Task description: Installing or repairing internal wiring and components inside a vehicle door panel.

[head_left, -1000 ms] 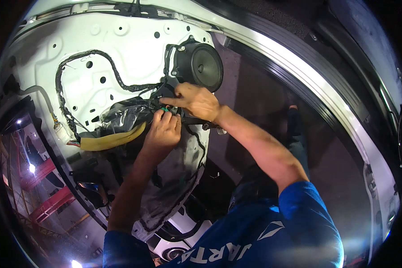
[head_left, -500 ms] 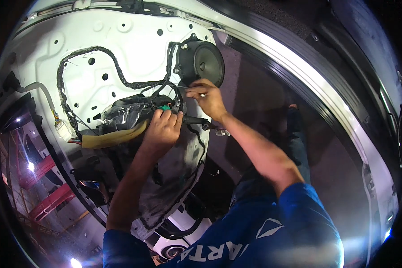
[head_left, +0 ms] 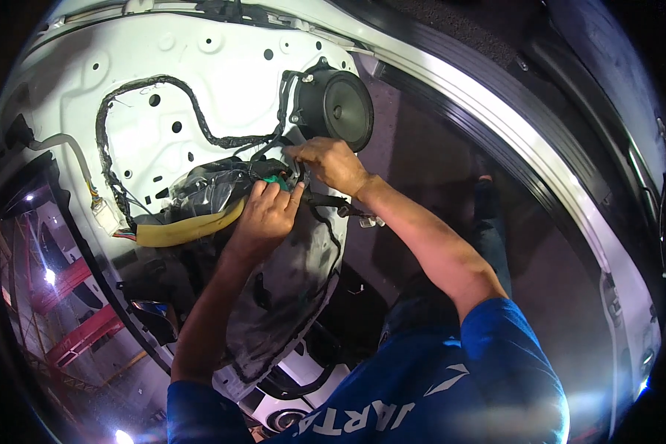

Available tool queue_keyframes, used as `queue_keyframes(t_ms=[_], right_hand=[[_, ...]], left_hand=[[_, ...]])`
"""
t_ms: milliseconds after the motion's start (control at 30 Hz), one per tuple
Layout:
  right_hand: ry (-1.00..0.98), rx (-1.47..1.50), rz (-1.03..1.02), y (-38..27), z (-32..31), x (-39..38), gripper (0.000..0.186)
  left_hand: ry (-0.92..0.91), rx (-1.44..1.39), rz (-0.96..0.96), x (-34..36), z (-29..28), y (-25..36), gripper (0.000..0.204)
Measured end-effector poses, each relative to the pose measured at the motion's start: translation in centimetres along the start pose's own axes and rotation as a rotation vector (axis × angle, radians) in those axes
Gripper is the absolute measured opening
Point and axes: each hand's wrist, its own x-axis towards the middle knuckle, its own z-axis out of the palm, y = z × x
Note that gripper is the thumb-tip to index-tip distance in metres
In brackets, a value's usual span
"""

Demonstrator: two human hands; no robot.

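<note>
— How does the green connector (head_left: 275,180) look?
— Small, bright green, partly covered by fingers. It lies among dark cables (head_left: 327,200), below and left of the round loudspeaker (head_left: 338,111).
— And the left hand (head_left: 268,212)?
— Its bent fingers grip this connector from below.
— The right hand (head_left: 339,169)?
— Just under the loudspeaker, back upward, fingers curled toward the cables; whether they grip one, I cannot tell.

Two hands (head_left: 266,213) (head_left: 337,164) — one speaker (head_left: 345,109) — one yellow tube (head_left: 191,232).
</note>
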Motion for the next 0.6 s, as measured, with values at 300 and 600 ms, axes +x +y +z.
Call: queue_keyframes(t_ms=[300, 600], right_hand=[[-0.217, -0.239, -0.125, 0.9, 0.8, -2.6, 0.037], [0.116, 0.201, 0.306, -0.7, 4.2, -4.5, 0.009]], left_hand=[[0.061, -0.105, -0.121, 3.9, -0.4, -2.0, 0.045], [0.215, -0.386, -0.131, 3.6, 0.1, -4.4, 0.02]])
